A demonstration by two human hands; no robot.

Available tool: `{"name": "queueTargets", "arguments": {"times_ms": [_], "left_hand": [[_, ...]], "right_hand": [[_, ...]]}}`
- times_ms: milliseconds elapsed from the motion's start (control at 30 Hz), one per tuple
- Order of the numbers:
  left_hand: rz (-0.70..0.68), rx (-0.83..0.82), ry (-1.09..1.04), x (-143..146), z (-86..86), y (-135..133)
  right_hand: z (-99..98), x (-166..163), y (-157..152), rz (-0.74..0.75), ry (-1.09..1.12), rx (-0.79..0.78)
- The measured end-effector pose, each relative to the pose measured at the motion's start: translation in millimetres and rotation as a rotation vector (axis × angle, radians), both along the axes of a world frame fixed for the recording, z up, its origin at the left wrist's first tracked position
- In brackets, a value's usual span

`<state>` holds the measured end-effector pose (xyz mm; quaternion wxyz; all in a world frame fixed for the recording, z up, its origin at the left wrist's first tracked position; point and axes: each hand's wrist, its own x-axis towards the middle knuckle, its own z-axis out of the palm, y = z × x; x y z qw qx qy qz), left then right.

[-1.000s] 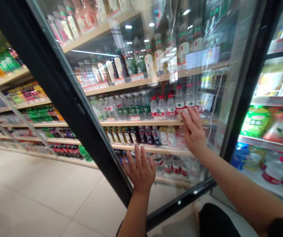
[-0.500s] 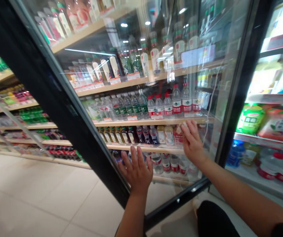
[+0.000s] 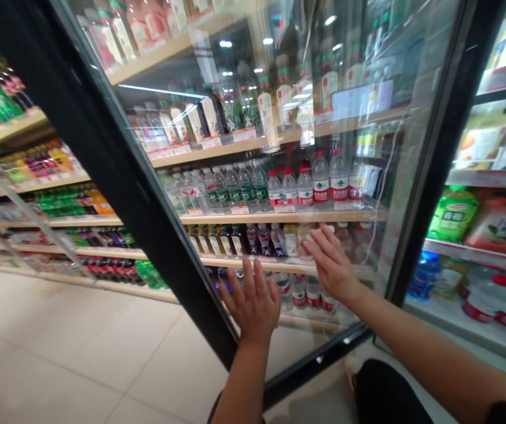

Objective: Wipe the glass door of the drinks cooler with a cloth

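Note:
A tilted glass door [image 3: 279, 359] in a black frame stands before me, with drink bottles seen through or mirrored in it. My left hand [image 3: 255, 303] lies flat against the lower part of the pane, fingers spread and empty, close to the frame's left side. Further right, my right hand [image 3: 334, 268] presses on the glass with its fingers together. A small pale bit [image 3: 331, 228] shows by those fingertips; its kind cannot be made out, and the palm side is hidden.
At the right, a lit cooler shelf [image 3: 478, 250] carries green and orange packs and bottles with red caps. Long drink shelves [image 3: 58, 182] run along the left. Pale floor tiles [image 3: 80, 353] lie below, and my dark-clothed knee [image 3: 385, 391] is at the bottom.
My right hand has slid left and slightly down across the glass. My left hand stays flat on the pane. The whole view has shifted a little.

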<state>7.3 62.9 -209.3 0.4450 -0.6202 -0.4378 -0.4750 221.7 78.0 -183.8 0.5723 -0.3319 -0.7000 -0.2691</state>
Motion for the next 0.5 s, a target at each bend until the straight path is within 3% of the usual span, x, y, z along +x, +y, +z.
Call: {"name": "queueTargets", "arguments": {"times_ms": [200, 267, 400, 500], "left_hand": [[-0.029, -0.032, -0.034, -1, -4.6, 1], [-0.041, -0.05, -0.039, -2, -7.2, 2], [-0.049, -0.056, -0.033, -3, -8.7, 3], [-0.061, -0.048, -0.043, -2, -7.4, 2]], "right_hand": [[49.6, -19, 3, 0.024, 0.116, 0.071], [44.7, -30, 0, 0.03, 0.113, 0.081], [23.9, -49, -9, 0.082, -0.108, 0.002], [40.3, -54, -9, 0.078, -0.103, -0.006]]}}
